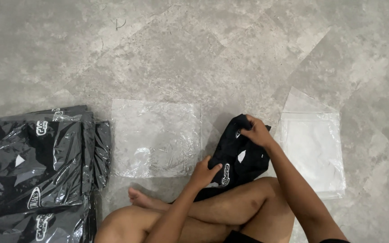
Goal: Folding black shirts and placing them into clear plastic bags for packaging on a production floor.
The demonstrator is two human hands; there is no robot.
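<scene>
A folded black garment (237,155) with a small white printed mark lies on the floor in front of my crossed legs. My left hand (203,172) grips its near left corner. My right hand (256,131) pinches its far top edge. Both hands are closed on the cloth. An empty clear plastic bag (156,137) lies flat on the floor just left of the garment.
A stack of clear plastic bags (314,150) lies to the right. At the left sits a pile of black garments wrapped in plastic (37,166). My bare legs (212,211) are crossed at the bottom. The floor is grey stone tile (194,49).
</scene>
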